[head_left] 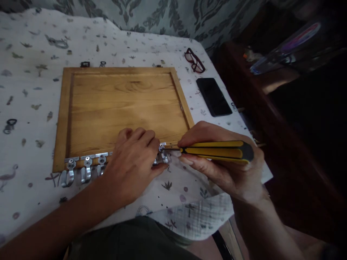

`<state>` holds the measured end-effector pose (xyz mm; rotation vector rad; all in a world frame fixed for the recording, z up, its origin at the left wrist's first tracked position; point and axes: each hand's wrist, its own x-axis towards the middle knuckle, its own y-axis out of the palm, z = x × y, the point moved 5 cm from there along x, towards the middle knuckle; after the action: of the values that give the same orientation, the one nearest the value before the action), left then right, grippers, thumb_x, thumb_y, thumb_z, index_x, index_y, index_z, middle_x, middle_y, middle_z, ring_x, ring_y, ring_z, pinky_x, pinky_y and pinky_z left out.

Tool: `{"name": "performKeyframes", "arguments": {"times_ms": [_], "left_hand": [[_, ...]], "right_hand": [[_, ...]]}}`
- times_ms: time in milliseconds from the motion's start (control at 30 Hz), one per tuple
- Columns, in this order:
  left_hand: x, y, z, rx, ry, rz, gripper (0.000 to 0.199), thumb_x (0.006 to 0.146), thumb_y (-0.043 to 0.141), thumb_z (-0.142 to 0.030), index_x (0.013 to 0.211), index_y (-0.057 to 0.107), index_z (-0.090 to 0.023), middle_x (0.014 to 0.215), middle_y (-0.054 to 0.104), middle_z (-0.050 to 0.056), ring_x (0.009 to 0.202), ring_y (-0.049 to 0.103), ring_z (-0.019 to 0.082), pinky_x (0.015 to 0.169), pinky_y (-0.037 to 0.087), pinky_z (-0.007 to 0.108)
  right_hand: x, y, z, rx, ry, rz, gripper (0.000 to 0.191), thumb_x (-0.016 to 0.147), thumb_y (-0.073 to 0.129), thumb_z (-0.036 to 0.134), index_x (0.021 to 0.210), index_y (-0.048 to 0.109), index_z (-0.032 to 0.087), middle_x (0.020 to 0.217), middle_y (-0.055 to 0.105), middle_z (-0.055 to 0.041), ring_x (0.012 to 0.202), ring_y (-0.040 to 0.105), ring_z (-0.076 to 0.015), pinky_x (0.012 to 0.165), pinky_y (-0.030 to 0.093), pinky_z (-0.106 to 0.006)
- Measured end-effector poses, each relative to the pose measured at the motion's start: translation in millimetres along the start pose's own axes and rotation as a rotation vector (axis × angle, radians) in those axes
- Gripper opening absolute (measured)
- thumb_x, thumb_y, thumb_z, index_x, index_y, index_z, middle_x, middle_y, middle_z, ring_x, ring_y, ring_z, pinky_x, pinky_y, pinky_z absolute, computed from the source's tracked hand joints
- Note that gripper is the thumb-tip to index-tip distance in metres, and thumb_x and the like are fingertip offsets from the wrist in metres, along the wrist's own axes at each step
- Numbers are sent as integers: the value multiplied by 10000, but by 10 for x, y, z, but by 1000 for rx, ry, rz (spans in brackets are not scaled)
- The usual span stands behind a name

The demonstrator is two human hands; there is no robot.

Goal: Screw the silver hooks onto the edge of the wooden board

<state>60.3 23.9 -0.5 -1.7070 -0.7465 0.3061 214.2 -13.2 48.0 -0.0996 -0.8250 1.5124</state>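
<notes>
A shallow wooden frame with a panel (124, 104) lies on the table, with a row of silver metal hooks (87, 168) along its near edge. Several hooks show a screw head; the middle of the row is hidden by my left hand (135, 162). That hand is closed over the near edge, its fingers and thumb around the rightmost visible hook (163, 153). My right hand (225, 166) grips a screwdriver (217, 150) by its yellow and black handle. The shaft points left, its tip at the screw area of that rightmost hook; exact contact is too small to tell.
A printed white cloth (32, 119) covers the table. Beyond the frame's right side lie a black phone (214, 96) and dark-rimmed glasses (194, 60). A clear plastic bottle (287, 47) and part of another person's arm (279, 79) are in the dark at right.
</notes>
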Motion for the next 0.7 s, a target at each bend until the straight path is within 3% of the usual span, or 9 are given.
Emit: {"name": "performKeyframes", "arguments": {"times_ms": [100,233,367,433,567,700], "left_hand": [[-3,-4,-1,-3,-1,-11,259,891,831,-376,971,735,-149,915,713,71,945,703,325,836,497,497],[-6,3,2,-1,-9,-4,259,900,820,-377,990,731,-152,932,714,72,957,698,322,857,498,503],[-3,15,6,-4,-14,25,248,925,790,-381,1010,729,-156,955,710,79,983,690,325,866,493,512],[-1,16,8,-4,-24,45,260,928,786,-392,1014,727,-154,969,712,88,1000,687,332,880,497,522],[8,8,1,-14,-43,79,297,915,807,-419,1031,731,-156,1002,716,90,1032,680,335,922,502,539],[19,4,-1,-3,-52,90,322,888,842,-435,991,735,-149,958,709,88,1005,685,336,932,509,545]], "right_hand": [[-1,6,-7,16,10,-44,194,892,840,414,913,713,268,818,713,18,719,691,-163,635,550,-319],[-34,50,-15,108,43,-58,138,893,844,308,919,721,250,943,777,5,853,755,-160,774,619,-298],[-78,49,-45,224,161,-88,180,879,847,242,1029,753,276,924,774,16,786,755,-145,663,625,-254],[-83,31,-36,253,164,-75,254,861,862,230,1087,760,285,972,783,7,819,761,-145,612,612,-226],[-78,19,-23,294,140,-9,306,904,835,314,1201,761,292,1083,787,-21,695,717,-109,502,552,-206],[-105,43,-42,337,102,-3,249,955,778,293,1203,780,277,1011,780,-25,729,744,-134,648,623,-269]]}}
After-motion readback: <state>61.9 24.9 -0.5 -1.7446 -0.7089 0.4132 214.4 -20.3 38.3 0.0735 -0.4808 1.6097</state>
